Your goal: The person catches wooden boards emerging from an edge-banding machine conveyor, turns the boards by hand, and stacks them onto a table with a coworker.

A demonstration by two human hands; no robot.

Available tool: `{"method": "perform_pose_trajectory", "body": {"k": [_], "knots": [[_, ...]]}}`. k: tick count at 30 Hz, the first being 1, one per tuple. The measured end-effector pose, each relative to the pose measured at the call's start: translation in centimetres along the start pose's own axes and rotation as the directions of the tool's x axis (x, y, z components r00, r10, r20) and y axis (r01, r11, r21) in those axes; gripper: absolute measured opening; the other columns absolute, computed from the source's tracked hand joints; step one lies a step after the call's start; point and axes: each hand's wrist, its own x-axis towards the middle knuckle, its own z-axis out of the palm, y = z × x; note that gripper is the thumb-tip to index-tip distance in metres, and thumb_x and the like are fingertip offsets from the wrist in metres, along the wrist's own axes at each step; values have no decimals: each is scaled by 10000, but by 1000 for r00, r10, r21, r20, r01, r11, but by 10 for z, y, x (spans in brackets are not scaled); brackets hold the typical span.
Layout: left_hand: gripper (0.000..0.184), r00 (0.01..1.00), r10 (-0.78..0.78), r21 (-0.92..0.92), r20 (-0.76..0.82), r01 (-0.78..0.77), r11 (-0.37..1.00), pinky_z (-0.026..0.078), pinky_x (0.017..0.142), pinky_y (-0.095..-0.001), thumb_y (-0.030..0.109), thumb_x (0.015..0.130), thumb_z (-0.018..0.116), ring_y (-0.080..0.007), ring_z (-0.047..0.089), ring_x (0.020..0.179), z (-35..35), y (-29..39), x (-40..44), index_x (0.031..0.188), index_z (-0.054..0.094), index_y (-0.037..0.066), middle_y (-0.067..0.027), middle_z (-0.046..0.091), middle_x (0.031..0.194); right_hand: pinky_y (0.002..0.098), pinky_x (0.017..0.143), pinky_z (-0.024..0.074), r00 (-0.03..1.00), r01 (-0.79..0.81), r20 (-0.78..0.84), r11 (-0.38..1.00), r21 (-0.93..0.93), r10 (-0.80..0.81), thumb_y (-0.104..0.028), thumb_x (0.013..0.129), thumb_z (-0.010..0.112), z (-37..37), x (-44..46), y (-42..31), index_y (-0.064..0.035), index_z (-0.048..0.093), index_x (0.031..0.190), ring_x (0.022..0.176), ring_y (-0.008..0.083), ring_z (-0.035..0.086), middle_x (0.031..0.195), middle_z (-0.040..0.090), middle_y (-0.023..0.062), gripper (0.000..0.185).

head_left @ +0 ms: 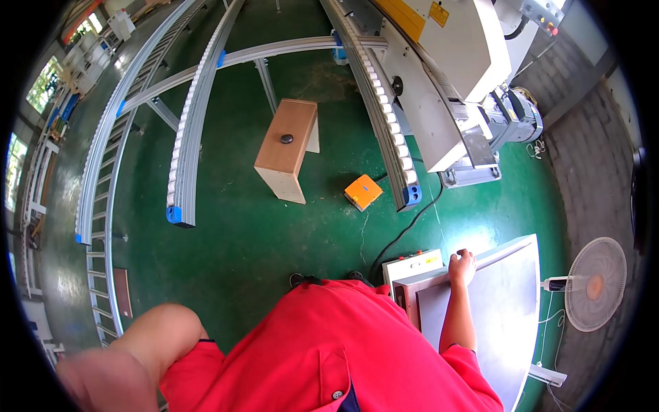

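Head view, the only one: right hand [463,268] at 4 o'clock, at the upper edge of a grey metal cabinet [498,316]; fingers curled, can't tell if they pinch anything. White control box [412,265] with red buttons also at 4, just beside that hand, on its left. Left hand [103,381] at 8, blurred, near the frame edge; grip can't be told. Wooden stool [296,123] at 11 on the green floor [233,254], dark round object [287,139] on top. Orange box [362,193] at 2, close to centre, on the floor. Roller rails [185,151] at 10 and 1. Fan [596,285] between 3 and 4, right of the cabinet.
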Motion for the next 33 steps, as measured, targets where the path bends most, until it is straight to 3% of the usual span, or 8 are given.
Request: {"method": "perform_pose_trajectory", "body": {"k": [6, 9, 13, 16, 19, 24, 27, 33], "knots": [[325, 987, -100, 28, -126, 105, 994, 448, 744, -290, 352, 946, 602, -150, 568, 806, -8, -30, -50, 1153, 650, 106, 3, 654, 995, 423, 1004, 437, 1000, -26, 9, 1000, -3, 26, -216, 823, 626, -7, -2, -6, -72, 695, 1001, 1096, 318, 579, 1105, 666, 120, 240], [291, 969, -177, 348, -175, 229, 909, 453, 727, -301, 283, 975, 515, -198, 566, 811, 10, -77, -73, 982, 637, 18, -99, 584, 998, 426, 986, 440, 1000, -15, 9, 1000, -4, 15, -227, 818, 619, -3, -1, -3, -83, 692, 1023, 1080, 311, 578, 1100, 658, 125, 261], [171, 773, -631, 656, -72, 513, 553, 484, 779, -321, 17, 937, 572, -200, 582, 862, -39, -132, -145, 1093, 636, -14, -123, 604, 1045, 449, 924, 493, 999, 30, -12, 997, 77, -29, -199, 806, 653, 3, 2, 9, -57, 693, 1011, 1039, 355, 617, 1106, 662, 147, 252], [229, 512, -836, 741, -197, 637, 215, 498, 803, -329, 167, 945, 649, -242, 599, 897, -73, -163, -210, 1129, 618, 35, -116, 571, 1074, 469, 890, 506, 998, 58, -35, 994, 93, -55, -182, 797, 682, 10, 6, 14, -48, 692, 1006, 1012, 370, 626, 1074, 671, 167, 248], [433, 439, -860, 853, -259, 521, 9, 430, 1012, -453, 280, 921, 669, -395, 506, 1185, -114, -176, -297, 1268, 540, 57, -170, 543, 1232, 459, 924, 472, 998, 55, -27, 997, 62, -54, -180, 808, 631, 10, 5, 11, -33, 676, 989, 1018, 349, 605, 1038, 664, 156, 238], [658, 150, -890, 831, -431, 449, -328, 402, 1074, -474, 333, 894, 676, -402, 475, 1233, -152, -178, -389, 1454, 406, 119, -178, 501, 1362, 455, 939, 461, 999, 36, -9, 999, 5, -36, -180, 821, 627, 7, 4, 7, -40, 672, 1000, 1046, 332, 596, 1040, 661, 144, 232], [712, -40, -898, 764, -437, 511, -395, 393, 1091, -476, 337, 896, 661, -405, 449, 1272, -158, -176, -409, 1509, 346, 158, -178, 465, 1424, 448, 943, 460, 1000, 29, 8, 1000, 1, -29, -178, 827, 626, 9, 6, 9, -43, 673, 1002, 1046, 328, 594, 1053, 660, 137, 226], [727, 56, -924, 816, -379, 491, -305, 388, 1109, -455, 321, 905, 643, -381, 428, 1300, -162, -195, -413, 1537, 309, 188, -133, 440, 1465, 469, 940, 449, 982, 190, 5, 980, 62, -191, -139, 832, 641, 7, -3, 12, -49, 665, 992, 1053, 343, 567, 1049, 645, 136, 185]]}}
